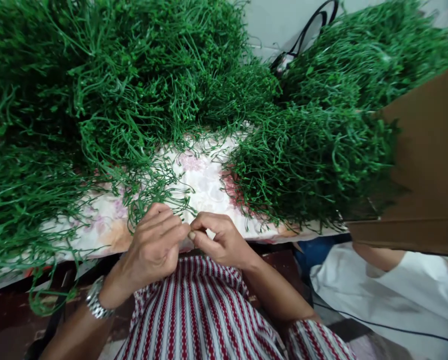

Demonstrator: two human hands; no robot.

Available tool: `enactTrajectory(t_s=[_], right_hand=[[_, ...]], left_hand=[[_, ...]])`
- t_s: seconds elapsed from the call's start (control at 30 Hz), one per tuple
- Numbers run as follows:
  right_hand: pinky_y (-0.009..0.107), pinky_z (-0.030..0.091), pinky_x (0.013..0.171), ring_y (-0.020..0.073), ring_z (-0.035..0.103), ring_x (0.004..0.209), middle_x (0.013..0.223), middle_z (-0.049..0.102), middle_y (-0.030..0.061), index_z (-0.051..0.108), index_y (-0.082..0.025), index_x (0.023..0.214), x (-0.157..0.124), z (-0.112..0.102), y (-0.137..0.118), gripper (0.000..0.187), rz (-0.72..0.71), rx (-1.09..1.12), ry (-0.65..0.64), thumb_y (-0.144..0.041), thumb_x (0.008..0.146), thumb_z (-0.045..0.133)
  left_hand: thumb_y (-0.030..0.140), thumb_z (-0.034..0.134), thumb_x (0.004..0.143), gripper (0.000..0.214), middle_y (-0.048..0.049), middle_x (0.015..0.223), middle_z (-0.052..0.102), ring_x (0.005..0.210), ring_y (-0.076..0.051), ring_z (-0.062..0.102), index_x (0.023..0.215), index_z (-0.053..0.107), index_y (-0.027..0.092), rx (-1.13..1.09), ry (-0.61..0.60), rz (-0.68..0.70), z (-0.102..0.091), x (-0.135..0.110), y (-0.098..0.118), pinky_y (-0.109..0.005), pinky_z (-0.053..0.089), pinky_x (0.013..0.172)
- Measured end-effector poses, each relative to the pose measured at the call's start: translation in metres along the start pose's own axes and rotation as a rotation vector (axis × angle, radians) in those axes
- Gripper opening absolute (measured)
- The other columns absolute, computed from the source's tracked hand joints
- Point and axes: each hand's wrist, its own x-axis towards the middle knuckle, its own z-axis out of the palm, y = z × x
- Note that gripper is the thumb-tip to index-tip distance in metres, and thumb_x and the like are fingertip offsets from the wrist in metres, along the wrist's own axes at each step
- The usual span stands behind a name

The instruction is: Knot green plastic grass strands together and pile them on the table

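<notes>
My left hand (156,242), a metal watch on its wrist, is closed with its fingers curled in. My right hand (221,239) is closed in a pinch, thumb against forefinger, and its tips meet the fingers of my left hand. Whatever lies between the fingertips is too small or hidden to make out. Thin green stems with small bud tips (154,186) lie loose just beyond my left hand, some reaching up to its knuckles. The hands are at the near edge of a flowered tablecloth (205,187).
A large heap of green stems (141,75) covers the left and back. A smaller pile (302,160) lies at right, another pile (374,50) behind it. A cardboard box (430,160) stands on the right, with a person in white (407,285) beside it. A black strap (310,27) shows at the back.
</notes>
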Motion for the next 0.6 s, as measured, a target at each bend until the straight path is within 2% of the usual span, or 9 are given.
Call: enactTrajectory(t_s=[0.13, 0.2, 0.27, 0.3, 0.37, 0.47, 0.5, 0.53, 0.6], right_hand=[[0.019, 0.041, 0.062, 0.0087, 0.051, 0.064, 0.066, 0.055, 0.0008, 0.056, -0.014, 0.071, -0.002, -0.015, 0.001, 0.015, -0.265, -0.171, -0.406, -0.014, 0.084, 0.049], [0.018, 0.042, 0.064, 0.0083, 0.053, 0.067, 0.070, 0.058, 0.0010, 0.058, -0.014, 0.073, -0.004, -0.024, -0.003, 0.014, -0.323, -0.194, -0.561, -0.013, 0.085, 0.050], [0.018, 0.043, 0.063, 0.0080, 0.054, 0.069, 0.073, 0.060, 0.0018, 0.060, -0.014, 0.079, -0.008, -0.039, -0.016, 0.011, -0.324, -0.220, -0.559, -0.014, 0.086, 0.051], [0.018, 0.043, 0.063, 0.0084, 0.054, 0.069, 0.073, 0.060, 0.0025, 0.060, -0.013, 0.081, -0.010, -0.050, -0.026, 0.010, -0.312, -0.244, -0.478, -0.015, 0.086, 0.052], [0.021, 0.044, 0.062, 0.0097, 0.055, 0.069, 0.072, 0.060, 0.0033, 0.061, -0.013, 0.085, -0.013, -0.077, -0.048, 0.008, -0.303, -0.317, -0.199, -0.014, 0.086, 0.053], [0.023, 0.039, 0.055, 0.0101, 0.053, 0.064, 0.070, 0.059, 0.0018, 0.064, -0.015, 0.081, -0.012, -0.134, -0.073, 0.009, -0.314, -0.631, 0.418, -0.008, 0.080, 0.059], [0.023, 0.034, 0.051, 0.0085, 0.049, 0.057, 0.066, 0.058, 0.0008, 0.066, -0.015, 0.076, -0.010, -0.157, -0.075, 0.007, -0.344, -0.741, 0.732, -0.010, 0.078, 0.062], [0.023, 0.031, 0.048, 0.0074, 0.046, 0.052, 0.064, 0.057, 0.0012, 0.067, -0.015, 0.078, -0.007, -0.181, -0.074, 0.004, -0.320, -0.795, 0.932, -0.014, 0.078, 0.064], [0.022, 0.029, 0.044, 0.0072, 0.045, 0.049, 0.063, 0.057, 0.0023, 0.067, -0.013, 0.084, -0.002, -0.228, -0.063, 0.016, -0.212, -0.821, 0.969, -0.027, 0.080, 0.062]], left_hand=[[-0.004, 0.036, 0.074, 0.028, 0.0006, 0.054, 0.041, 0.057, -0.013, 0.037, 0.057, 0.044, 0.017, 0.013, -0.267, 0.122, -0.015, 0.001, -0.004, -0.030, 0.031, 0.056], [-0.004, 0.037, 0.074, 0.027, 0.0001, 0.056, 0.045, 0.059, -0.014, 0.040, 0.060, 0.047, 0.017, 0.029, -0.275, 0.097, -0.022, -0.001, -0.009, -0.030, 0.034, 0.058], [-0.004, 0.042, 0.075, 0.024, -0.0007, 0.063, 0.052, 0.064, -0.014, 0.047, 0.072, 0.053, 0.017, 0.002, -0.194, 0.078, -0.028, -0.004, -0.014, -0.032, 0.039, 0.064], [-0.004, 0.045, 0.075, 0.024, -0.0013, 0.067, 0.056, 0.068, -0.015, 0.051, 0.080, 0.055, 0.017, -0.022, -0.139, 0.076, -0.030, -0.005, -0.016, -0.032, 0.042, 0.068], [-0.004, 0.051, 0.074, 0.026, -0.0024, 0.074, 0.059, 0.074, -0.015, 0.055, 0.089, 0.056, 0.017, -0.055, -0.033, 0.062, -0.031, -0.007, -0.018, -0.033, 0.044, 0.075], [-0.003, 0.054, 0.074, 0.026, -0.0029, 0.080, 0.061, 0.080, -0.016, 0.057, 0.090, 0.057, 0.017, -0.078, 0.060, -0.002, -0.027, -0.009, -0.018, -0.034, 0.045, 0.083], [-0.003, 0.055, 0.074, 0.027, -0.0029, 0.082, 0.061, 0.083, -0.017, 0.058, 0.091, 0.058, 0.018, -0.088, 0.076, -0.026, -0.025, -0.010, -0.017, -0.035, 0.045, 0.085], [-0.002, 0.055, 0.074, 0.027, -0.0028, 0.084, 0.062, 0.086, -0.017, 0.058, 0.092, 0.059, 0.018, -0.100, 0.089, -0.052, -0.023, -0.011, -0.017, -0.035, 0.045, 0.087], [0.000, 0.056, 0.074, 0.028, -0.0021, 0.087, 0.062, 0.090, -0.018, 0.058, 0.093, 0.060, 0.020, -0.134, 0.125, -0.108, -0.020, -0.013, -0.016, -0.035, 0.044, 0.090]])
